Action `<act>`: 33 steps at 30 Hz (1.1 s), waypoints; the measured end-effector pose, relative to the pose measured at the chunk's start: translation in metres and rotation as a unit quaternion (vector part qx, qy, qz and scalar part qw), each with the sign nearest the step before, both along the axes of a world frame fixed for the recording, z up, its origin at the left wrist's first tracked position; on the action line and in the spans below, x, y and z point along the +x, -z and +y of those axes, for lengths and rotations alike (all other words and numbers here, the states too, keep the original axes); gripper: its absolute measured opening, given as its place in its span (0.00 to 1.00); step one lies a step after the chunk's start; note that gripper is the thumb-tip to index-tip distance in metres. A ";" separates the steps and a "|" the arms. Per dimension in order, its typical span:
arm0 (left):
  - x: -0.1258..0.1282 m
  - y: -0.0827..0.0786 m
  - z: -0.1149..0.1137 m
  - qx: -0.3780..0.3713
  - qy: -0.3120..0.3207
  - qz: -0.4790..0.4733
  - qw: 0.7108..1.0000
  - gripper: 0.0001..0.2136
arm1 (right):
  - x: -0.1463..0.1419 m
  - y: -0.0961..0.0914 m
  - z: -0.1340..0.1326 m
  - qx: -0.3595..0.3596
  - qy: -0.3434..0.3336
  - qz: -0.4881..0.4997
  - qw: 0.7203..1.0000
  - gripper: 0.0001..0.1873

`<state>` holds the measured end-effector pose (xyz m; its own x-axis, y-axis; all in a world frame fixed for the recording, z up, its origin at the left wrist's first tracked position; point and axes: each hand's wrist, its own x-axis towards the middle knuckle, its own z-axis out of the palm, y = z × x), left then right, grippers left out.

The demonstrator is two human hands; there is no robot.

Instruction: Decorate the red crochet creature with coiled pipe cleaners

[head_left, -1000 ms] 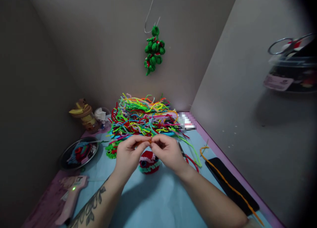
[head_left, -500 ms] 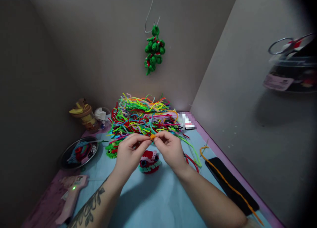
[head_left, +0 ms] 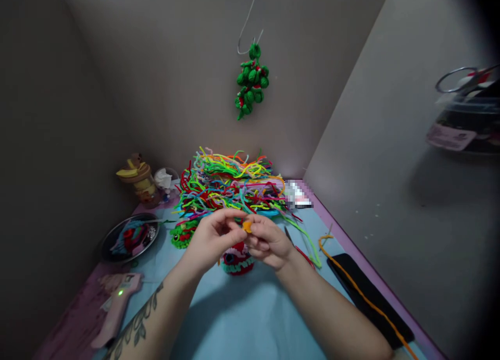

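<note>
Both hands meet above the blue mat (head_left: 242, 318), pinching a small orange pipe-cleaner piece (head_left: 247, 226) between fingertips. My left hand (head_left: 213, 240) has its fingers curled on the piece from the left. My right hand (head_left: 269, 241) closes on it from the right. Just below the hands sits a small red plush figure with a green and white rim (head_left: 236, 259), partly hidden by them. Behind lies a big heap of coloured pipe cleaners (head_left: 230, 185).
A green and red figure (head_left: 183, 233) lies left of the hands. A metal dish of bits (head_left: 129, 237), a pink glue gun (head_left: 115, 308), a black phone (head_left: 371, 297) under a long orange pipe cleaner (head_left: 351, 282), and a hanging green bunch (head_left: 252, 81) surround the mat.
The hands have drawn closer together and turned, and the orange piece now shows as a small curled lump between the fingertips. The view has shifted slightly.
</note>
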<state>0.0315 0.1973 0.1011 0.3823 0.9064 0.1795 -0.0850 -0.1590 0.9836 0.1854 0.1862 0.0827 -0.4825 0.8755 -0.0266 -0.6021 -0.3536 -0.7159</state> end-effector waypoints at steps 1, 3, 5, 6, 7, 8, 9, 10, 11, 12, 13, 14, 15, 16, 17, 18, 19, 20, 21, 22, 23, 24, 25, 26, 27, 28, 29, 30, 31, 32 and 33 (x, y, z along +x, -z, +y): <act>-0.001 0.000 0.000 0.006 0.019 0.020 1.000 0.12 | 0.002 0.002 0.002 -0.002 -0.043 0.001 0.999 0.15; -0.002 0.000 0.000 0.038 0.029 0.074 0.996 0.11 | 0.006 0.005 0.007 -0.006 -0.109 -0.002 0.994 0.14; -0.002 0.001 0.000 0.086 0.008 0.113 0.990 0.09 | 0.008 0.008 0.010 -0.010 -0.133 -0.004 0.991 0.14; -0.002 0.002 0.000 0.110 -0.007 0.119 0.987 0.09 | 0.008 0.009 0.011 -0.009 -0.137 -0.003 0.991 0.14; -0.001 0.003 0.001 0.133 -0.023 0.118 0.984 0.08 | 0.007 0.010 0.011 -0.006 -0.136 -0.002 0.991 0.14; -0.001 0.003 0.001 0.156 -0.040 0.115 0.980 0.08 | 0.007 0.010 0.011 -0.004 -0.131 -0.002 0.991 0.14; 0.000 0.004 0.001 0.180 -0.059 0.112 0.976 0.07 | 0.005 0.010 0.010 -0.004 -0.120 -0.004 0.993 0.15; 0.000 0.004 0.001 0.203 -0.080 0.112 0.970 0.06 | 0.004 0.009 0.010 -0.005 -0.104 -0.009 0.995 0.16; -0.001 0.004 0.001 0.225 -0.101 0.115 0.962 0.06 | 0.003 0.009 0.009 -0.004 -0.085 -0.016 0.996 0.17; -0.001 0.003 0.001 0.246 -0.119 0.119 0.955 0.05 | 0.001 0.008 0.008 -0.001 -0.065 -0.023 0.998 0.17; -0.002 0.003 0.001 0.264 -0.131 0.124 0.947 0.04 | 0.000 0.007 0.007 0.006 -0.046 -0.031 0.998 0.18; -0.002 0.002 0.001 0.279 -0.139 0.131 0.941 0.03 | -0.001 0.006 0.006 0.018 -0.025 -0.039 0.999 0.18; -0.003 0.001 0.001 0.291 -0.142 0.139 0.936 0.03 | -0.001 0.006 0.005 0.034 -0.001 -0.048 0.998 0.18; -0.003 0.000 0.001 0.300 -0.142 0.147 0.932 0.02 | -0.002 0.006 0.004 0.053 0.026 -0.059 0.997 0.18; -0.004 -0.001 0.001 0.305 -0.140 0.155 0.929 0.03 | -0.002 0.006 0.004 0.076 0.059 -0.073 0.993 0.17; -0.004 -0.001 0.001 0.308 -0.139 0.162 0.927 0.03 | -0.001 0.005 0.003 0.103 0.094 -0.091 0.986 0.16; -0.004 -0.002 0.001 0.309 -0.137 0.168 0.926 0.03 | -0.001 0.005 0.003 0.135 0.129 -0.114 0.976 0.14; -0.004 -0.002 0.000 0.308 -0.134 0.173 0.926 0.04 | 0.000 0.005 0.002 0.170 0.162 -0.143 0.962 0.12; -0.004 -0.002 0.000 0.304 -0.131 0.176 0.927 0.04 | 0.001 0.004 0.001 0.208 0.194 -0.176 0.942 0.10; -0.004 -0.002 0.000 0.297 -0.126 0.179 0.929 0.04 | 0.002 0.003 0.000 0.247 0.224 -0.214 0.918 0.07; -0.004 -0.002 0.000 0.285 -0.122 0.181 0.933 0.05 | 0.003 0.001 -0.001 0.285 0.253 -0.254 0.889 0.05; -0.004 -0.002 0.000 0.267 -0.117 0.182 0.939 0.05 | 0.004 0.000 -0.002 0.323 0.280 -0.293 0.855 0.02; -0.004 -0.002 0.000 0.241 -0.110 0.180 0.947 0.06 | 0.005 -0.002 -0.003 0.360 0.307 -0.328 0.818 0.01; -0.004 -0.002 0.000 0.209 -0.099 0.174 0.957 0.06 | 0.006 -0.003 -0.004 0.396 0.334 -0.357 0.778 0.04; -0.004 -0.002 0.000 0.172 -0.086 0.164 0.967 0.07 | 0.007 -0.004 -0.005 0.433 0.358 -0.378 0.736 0.06; -0.004 -0.002 0.001 0.133 -0.070 0.152 0.977 0.08 | 0.008 -0.004 -0.006 0.469 0.375 -0.394 0.695 0.08; -0.003 -0.002 0.001 0.095 -0.053 0.139 0.984 0.08 | 0.009 -0.004 -0.006 0.503 0.386 -0.405 0.659 0.10; -0.003 -0.002 0.001 0.062 -0.039 0.127 0.989 0.09 | 0.010 -0.004 -0.006 0.532 0.390 -0.414 0.628 0.11; -0.002 -0.003 0.001 0.035 -0.030 0.116 0.992 0.09 | 0.011 -0.003 -0.006 0.554 0.388 -0.423 0.603 0.12; -0.001 -0.003 0.000 0.015 -0.027 0.106 0.994 0.09 | 0.012 -0.002 -0.006 0.570 0.384 -0.432 0.584 0.12; 0.000 -0.003 0.000 0.000 -0.031 0.097 0.995 0.10 | 0.012 -0.001 -0.005 0.580 0.382 -0.440 0.569 0.13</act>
